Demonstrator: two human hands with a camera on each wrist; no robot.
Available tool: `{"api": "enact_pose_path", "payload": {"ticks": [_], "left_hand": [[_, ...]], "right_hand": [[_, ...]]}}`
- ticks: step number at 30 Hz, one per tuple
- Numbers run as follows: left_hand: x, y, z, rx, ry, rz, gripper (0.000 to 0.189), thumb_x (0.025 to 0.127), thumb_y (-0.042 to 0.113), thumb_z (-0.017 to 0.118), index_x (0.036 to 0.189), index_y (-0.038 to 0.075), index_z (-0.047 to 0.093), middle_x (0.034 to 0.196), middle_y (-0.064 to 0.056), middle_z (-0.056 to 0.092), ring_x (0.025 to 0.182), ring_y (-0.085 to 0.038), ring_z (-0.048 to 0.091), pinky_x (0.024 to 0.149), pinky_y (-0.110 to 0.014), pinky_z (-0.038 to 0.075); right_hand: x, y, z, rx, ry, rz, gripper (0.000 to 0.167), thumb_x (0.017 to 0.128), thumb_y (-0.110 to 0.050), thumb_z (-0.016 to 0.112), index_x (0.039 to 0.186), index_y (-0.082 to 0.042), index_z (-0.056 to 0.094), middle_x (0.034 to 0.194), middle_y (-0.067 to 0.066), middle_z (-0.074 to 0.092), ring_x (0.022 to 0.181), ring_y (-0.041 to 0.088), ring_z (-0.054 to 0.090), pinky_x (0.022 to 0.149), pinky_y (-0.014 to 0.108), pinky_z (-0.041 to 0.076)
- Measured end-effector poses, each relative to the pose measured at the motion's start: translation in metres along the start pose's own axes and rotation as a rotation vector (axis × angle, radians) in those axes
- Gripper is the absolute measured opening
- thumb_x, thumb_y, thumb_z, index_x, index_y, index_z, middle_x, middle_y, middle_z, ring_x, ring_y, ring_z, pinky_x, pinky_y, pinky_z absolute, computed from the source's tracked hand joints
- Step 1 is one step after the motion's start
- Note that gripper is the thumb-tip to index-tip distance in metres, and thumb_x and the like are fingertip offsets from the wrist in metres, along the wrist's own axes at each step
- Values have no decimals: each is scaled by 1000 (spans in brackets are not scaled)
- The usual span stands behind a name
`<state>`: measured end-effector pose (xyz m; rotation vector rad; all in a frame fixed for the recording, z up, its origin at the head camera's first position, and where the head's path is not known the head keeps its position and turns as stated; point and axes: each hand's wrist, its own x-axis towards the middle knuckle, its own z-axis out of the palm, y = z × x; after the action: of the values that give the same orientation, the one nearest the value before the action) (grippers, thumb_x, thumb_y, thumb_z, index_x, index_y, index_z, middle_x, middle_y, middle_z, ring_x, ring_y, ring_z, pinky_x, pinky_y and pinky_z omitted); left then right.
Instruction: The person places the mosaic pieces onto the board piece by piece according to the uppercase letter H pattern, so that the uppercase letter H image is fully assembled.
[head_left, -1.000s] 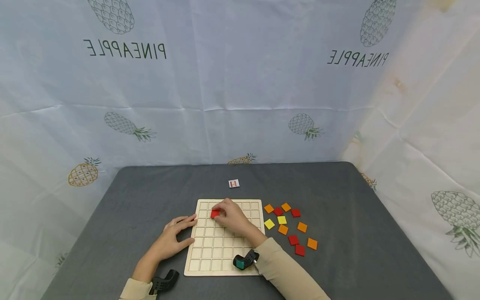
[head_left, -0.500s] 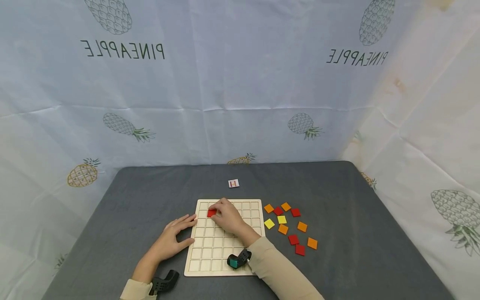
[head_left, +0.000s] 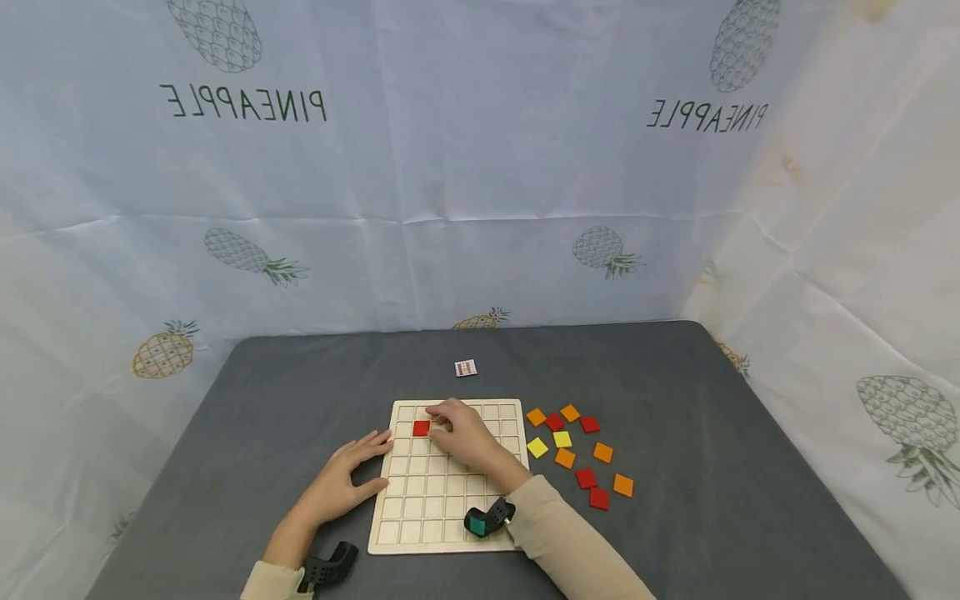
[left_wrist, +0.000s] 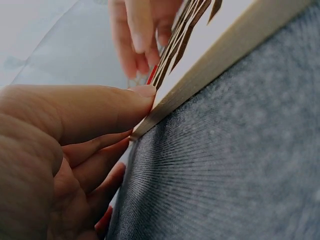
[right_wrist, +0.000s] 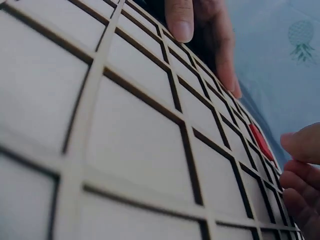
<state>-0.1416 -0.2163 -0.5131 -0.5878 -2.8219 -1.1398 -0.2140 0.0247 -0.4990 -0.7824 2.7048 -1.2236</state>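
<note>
One red tile point(head_left: 422, 428) lies near the board's point(head_left: 416, 485) far-left corner, eleven loose tiles point(head_left: 565, 458) remain past its right edge, and I read right hand point(head_left: 463, 433) and left hand point(head_left: 343, 479) fingers apart, empty.

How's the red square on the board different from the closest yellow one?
The red square is on the board; the yellow square is on the table. The red square sits straight; the yellow square is turned like a diamond. Both are little square tiles.
</note>
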Motion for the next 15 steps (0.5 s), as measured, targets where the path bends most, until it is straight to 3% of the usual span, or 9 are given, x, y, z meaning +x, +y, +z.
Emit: {"api": "enact_pose_path", "payload": {"ticks": [4, 10, 15], "left_hand": [[-1, 0, -2, 0, -3, -4, 55, 81, 29, 73, 131, 10, 59, 145, -3, 47, 136, -32, 38, 110, -52, 20], [-1, 0, -2, 18, -5, 11, 56, 83, 33, 72, 132, 11, 58, 145, -4, 46, 136, -32, 37, 111, -43, 17], [0, 1, 0, 18, 1, 14, 56, 82, 33, 72, 131, 10, 58, 144, -4, 47, 136, -33, 38, 110, -46, 19]], "right_hand": [[-11, 4, -17, 29, 14, -7, 34, 93, -18, 60, 126, -9, 62, 116, 3, 61, 104, 15, 60, 87, 26, 52], [-35, 11, -50, 70, 47, -43, 33, 94, -16, 59, 124, -3, 61, 119, 9, 61, 107, 22, 60, 90, 34, 53], [-61, 28, -79, 38, 111, -63, 34, 92, -16, 62, 123, -3, 61, 119, 10, 61, 106, 25, 61, 89, 40, 53]]}}
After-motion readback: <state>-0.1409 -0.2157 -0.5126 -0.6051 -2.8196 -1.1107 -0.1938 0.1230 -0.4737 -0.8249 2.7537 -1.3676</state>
